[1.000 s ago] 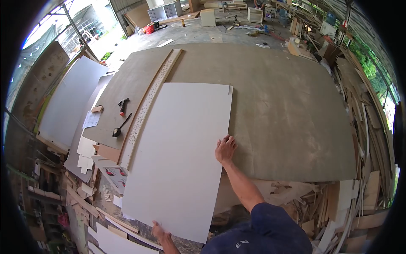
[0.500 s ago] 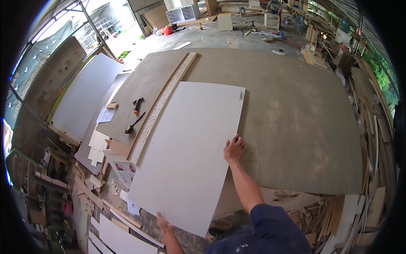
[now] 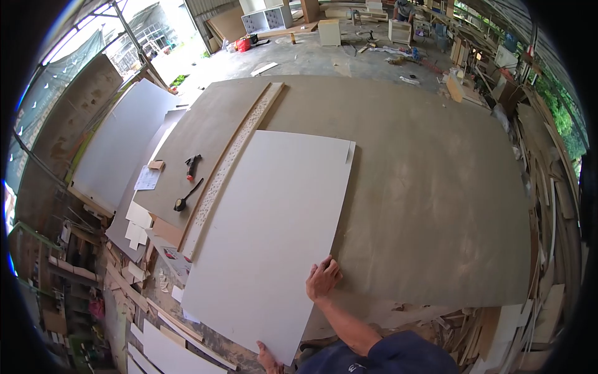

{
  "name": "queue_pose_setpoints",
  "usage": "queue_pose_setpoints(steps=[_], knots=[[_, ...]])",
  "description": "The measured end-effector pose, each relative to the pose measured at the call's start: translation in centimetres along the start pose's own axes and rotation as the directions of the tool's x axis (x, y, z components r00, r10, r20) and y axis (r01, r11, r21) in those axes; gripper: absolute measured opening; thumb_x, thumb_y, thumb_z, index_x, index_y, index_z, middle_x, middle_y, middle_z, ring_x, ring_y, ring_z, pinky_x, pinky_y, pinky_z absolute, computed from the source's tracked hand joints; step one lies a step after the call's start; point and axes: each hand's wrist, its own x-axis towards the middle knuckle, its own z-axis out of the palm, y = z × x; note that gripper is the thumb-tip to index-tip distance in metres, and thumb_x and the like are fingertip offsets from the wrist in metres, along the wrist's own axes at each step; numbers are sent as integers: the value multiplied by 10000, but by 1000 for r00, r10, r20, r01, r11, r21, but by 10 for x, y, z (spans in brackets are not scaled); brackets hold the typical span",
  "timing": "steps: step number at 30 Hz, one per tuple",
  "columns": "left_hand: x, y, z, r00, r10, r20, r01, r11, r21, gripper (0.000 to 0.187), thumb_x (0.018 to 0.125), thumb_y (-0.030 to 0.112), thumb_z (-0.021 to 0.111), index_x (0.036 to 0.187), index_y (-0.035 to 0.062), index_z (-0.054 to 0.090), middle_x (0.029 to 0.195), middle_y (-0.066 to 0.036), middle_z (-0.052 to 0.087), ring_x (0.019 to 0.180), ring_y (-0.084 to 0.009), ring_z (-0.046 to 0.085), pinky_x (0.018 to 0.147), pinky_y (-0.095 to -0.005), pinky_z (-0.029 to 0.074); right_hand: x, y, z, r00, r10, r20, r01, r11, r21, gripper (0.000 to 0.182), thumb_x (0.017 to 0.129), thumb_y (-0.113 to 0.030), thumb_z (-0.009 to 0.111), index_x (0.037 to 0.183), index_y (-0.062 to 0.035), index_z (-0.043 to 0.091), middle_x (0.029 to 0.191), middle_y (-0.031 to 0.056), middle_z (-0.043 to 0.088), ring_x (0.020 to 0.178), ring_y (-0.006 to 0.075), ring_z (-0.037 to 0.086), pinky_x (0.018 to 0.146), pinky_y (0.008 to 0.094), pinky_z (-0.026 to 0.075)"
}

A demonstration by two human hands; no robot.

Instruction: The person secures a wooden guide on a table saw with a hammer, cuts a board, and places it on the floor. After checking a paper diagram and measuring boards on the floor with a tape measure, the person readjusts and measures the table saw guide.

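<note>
Since the earlier frame the right hand (image 3: pixel 323 278) has slid nearer along the long right edge of the white panel (image 3: pixel 268 230), and the left hand (image 3: pixel 269 359) has shifted along the near edge toward the near right corner. The room is an open shed with a concrete floor (image 3: pixel 305 59), where a person (image 3: pixel 405 11) is beside a small cabinet (image 3: pixel 400 31) at the far side, and wood offcuts (image 3: pixel 551 187) are heaped to the right. The broad brown-grey desk (image 3: pixel 436 193) fills the middle, and the white panel lies flat on it, its near end jutting past the desk's near edge. A long speckled strip (image 3: pixel 233 153) runs by the panel's left edge. The right hand curls its fingers around the right edge; the left hand grips the near edge, thumb on top (its other fingers are hidden). Left of the strip lie a black tool with a red end (image 3: pixel 193 168) and, nearer, a tape measure (image 3: pixel 180 204). Beyond them a small wooden block (image 3: pixel 156 165) sits at the top of a printed sheet (image 3: pixel 147 178) (the print is too small to read), and white lettering (image 3: pixel 357 368) on the dark shirt (image 3: pixel 398 356) is cut off.
</note>
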Motion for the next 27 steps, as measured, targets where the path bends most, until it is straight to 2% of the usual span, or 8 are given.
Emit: queue_pose_setpoints(steps=[8,16,18,22,25,27], knots=[[15,-8,2,999,22,-34,-24,999,-45,603,1012,486,491,1290,-48,531,1170,-161,638,977,-322,642,847,-437,535,24,4,3,999,11,34,-12,1000,17,551,960,-222,539,1350,134,383,1198,209,407,1103,353,419,927,518,306],[18,-2,51,998,20,54,-17,999,-50,597,1029,473,458,1308,-53,509,1226,-170,608,1031,-323,620,886,-446,518,66,7,5,1000,4,24,-4,1000,10,527,957,-223,548,1323,130,411,1188,202,412,1115,357,431,928,521,325],[15,1,71,1000,29,0,-29,992,-124,564,1033,389,496,1274,-120,513,1197,-198,620,998,-334,651,857,-448,551,78,8,5,998,23,58,-23,1000,-1,551,967,-241,539,1346,129,389,1204,200,422,1106,344,450,942,513,342],[25,-2,89,998,49,30,-45,993,-113,561,1035,387,491,1278,-118,512,1198,-196,619,1007,-339,649,868,-460,552,99,11,9,1000,5,12,-5,1000,-20,529,969,-245,533,1327,123,406,1199,198,424,1107,343,450,937,512,347],[35,-6,104,997,34,73,-20,982,-186,544,1045,368,473,1289,-117,501,1210,-190,613,1023,-339,643,885,-460,550,117,14,13,1000,9,15,-9,1000,-11,513,972,-249,528,1311,118,415,1188,196,424,1106,345,449,932,511,354],[44,-10,112,995,60,78,-50,990,-129,530,1051,358,459,1296,-110,501,1215,-187,612,1036,-338,641,890,-457,550,129,15,18,1000,24,7,-24,999,-21,495,973,-252,526,1290,114,424,1182,195,425,1101,350,452,925,513,360]])
